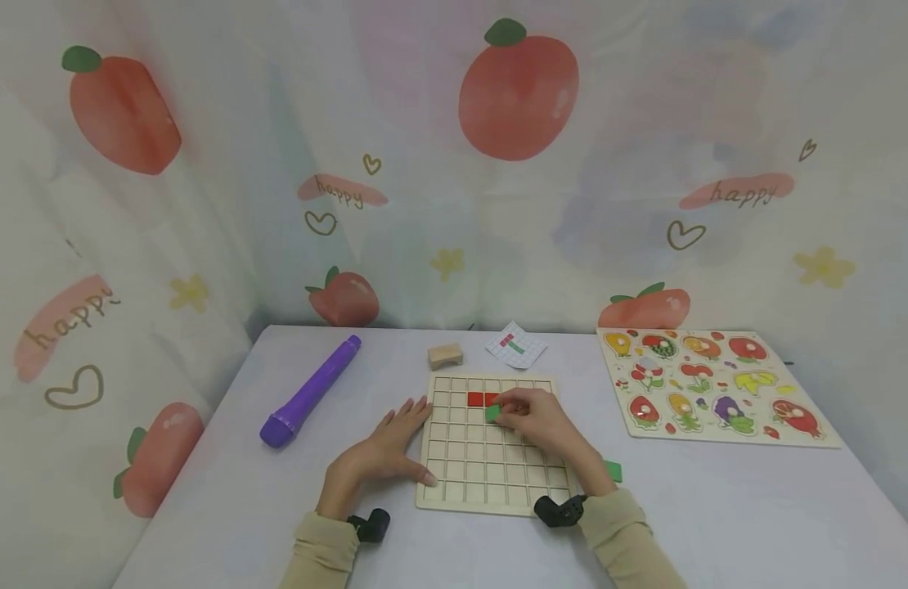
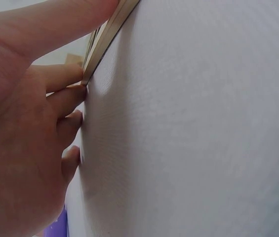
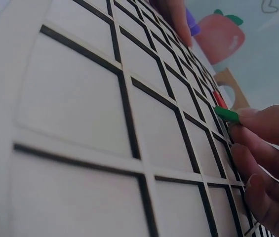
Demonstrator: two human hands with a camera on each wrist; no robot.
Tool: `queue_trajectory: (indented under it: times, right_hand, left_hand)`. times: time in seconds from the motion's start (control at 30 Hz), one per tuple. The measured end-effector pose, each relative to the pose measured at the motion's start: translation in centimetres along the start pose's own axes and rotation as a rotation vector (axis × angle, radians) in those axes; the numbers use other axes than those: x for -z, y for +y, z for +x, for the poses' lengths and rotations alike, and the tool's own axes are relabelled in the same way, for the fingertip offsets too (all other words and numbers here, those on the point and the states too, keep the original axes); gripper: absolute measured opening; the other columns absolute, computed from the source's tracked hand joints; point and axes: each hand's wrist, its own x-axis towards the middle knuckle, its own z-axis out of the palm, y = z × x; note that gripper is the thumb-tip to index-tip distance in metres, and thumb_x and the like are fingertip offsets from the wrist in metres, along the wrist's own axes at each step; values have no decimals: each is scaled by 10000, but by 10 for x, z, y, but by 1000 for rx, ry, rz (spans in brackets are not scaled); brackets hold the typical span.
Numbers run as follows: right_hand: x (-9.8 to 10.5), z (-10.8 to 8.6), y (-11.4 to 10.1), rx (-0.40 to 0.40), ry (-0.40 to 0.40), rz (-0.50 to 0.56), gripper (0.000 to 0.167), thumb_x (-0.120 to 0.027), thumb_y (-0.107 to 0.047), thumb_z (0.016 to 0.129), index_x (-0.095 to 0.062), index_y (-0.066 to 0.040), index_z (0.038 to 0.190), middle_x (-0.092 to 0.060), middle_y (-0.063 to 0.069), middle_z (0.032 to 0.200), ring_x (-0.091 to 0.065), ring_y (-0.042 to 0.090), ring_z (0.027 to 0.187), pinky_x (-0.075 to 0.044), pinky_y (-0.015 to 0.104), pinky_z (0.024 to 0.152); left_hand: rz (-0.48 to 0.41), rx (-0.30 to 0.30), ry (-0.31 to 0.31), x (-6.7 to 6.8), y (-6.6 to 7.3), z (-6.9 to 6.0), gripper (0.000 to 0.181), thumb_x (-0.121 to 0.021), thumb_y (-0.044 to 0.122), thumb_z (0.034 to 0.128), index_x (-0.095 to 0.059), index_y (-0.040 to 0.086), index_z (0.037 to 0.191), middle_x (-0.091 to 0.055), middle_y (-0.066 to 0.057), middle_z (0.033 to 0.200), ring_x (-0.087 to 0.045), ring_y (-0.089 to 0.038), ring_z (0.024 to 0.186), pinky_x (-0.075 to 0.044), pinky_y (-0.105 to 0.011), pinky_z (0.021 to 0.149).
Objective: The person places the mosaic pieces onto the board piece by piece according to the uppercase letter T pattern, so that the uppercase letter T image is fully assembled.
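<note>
A wooden grid board [image 1: 455, 471] lies flat on the table, with red square tiles [image 1: 474, 399] set in its second row from the top. Between thumb and fingertips, my right hand [image 1: 537, 421] pinches a green square tile [image 3: 226, 114] just below the red ones. Whether that tile touches the board's cells is hard to tell. My left hand [image 1: 384, 448] rests at the board's left edge, fingers spread and thumb on the lower left corner. In the left wrist view, the fingertips of the left hand [image 2: 25, 143] reach the board's side and the table.
Another green piece [image 1: 613, 471] lies right of the board, partly behind the right wrist. Behind the board are a small wooden block [image 1: 445, 355] and a printed pattern card [image 1: 516, 346]. A purple microphone [image 1: 311, 393] lies left; a fruit puzzle board [image 1: 707, 384] lies right.
</note>
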Motion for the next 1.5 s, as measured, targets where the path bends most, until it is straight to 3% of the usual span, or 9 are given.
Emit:
queue_trajectory:
  times: [0.33, 0.8, 1.07, 1.27, 1.5]
  right_hand:
    - [-4, 0, -1, -26, 15, -53, 255, -762, -80, 903, -754, -36, 1155, -699, -1, 868, -580, 125, 772, -498, 245, 689]
    - [-2, -2, 3, 47, -17, -106, 240, -736, -59, 912, -742, -41, 1152, -666, -18, 864, -581, 117, 793, -506, 246, 716]
    - [10, -16, 6, 109, -24, -165, 245, -728, -61, 912, -741, -70, 1156, -697, -36, 925, -609, 109, 846, -544, 245, 758]
    - [17, -29, 9, 129, -13, -202, 204, -734, -61, 915, -754, -79, 1117, -698, -49, 905, -601, 105, 828, -539, 218, 730]
    - [28, -46, 13, 130, -20, -211, 207, -742, -65, 908, -753, -64, 1115, -692, -41, 904, -572, 104, 796, -514, 200, 674]
  left_hand:
    - [-3, 0, 1, 1, 2, 0, 1173, -931, 350, 721, -252, 74, 1637, -166, -81, 1730, -54, -279, 1617, -34, -496, 1326]
    - [19, -5, 3, -3, -1, 2, 1187, -929, 370, 719, -242, 73, 1639, -166, -92, 1729, -58, -284, 1617, -48, -508, 1325]
    - [44, -6, -1, -6, -4, 3, 1196, -917, 382, 727, -210, 101, 1650, -138, -63, 1736, -35, -258, 1619, -28, -483, 1327]
    - [1, -32, 4, -2, -1, -1, 1201, -930, 372, 707, -238, 50, 1635, -167, -126, 1726, -61, -316, 1613, -36, -532, 1319]
    - [12, -29, 9, -7, -11, 5, 1208, -920, 399, 716, -216, 84, 1646, -144, -85, 1733, -41, -275, 1618, -26, -497, 1325]
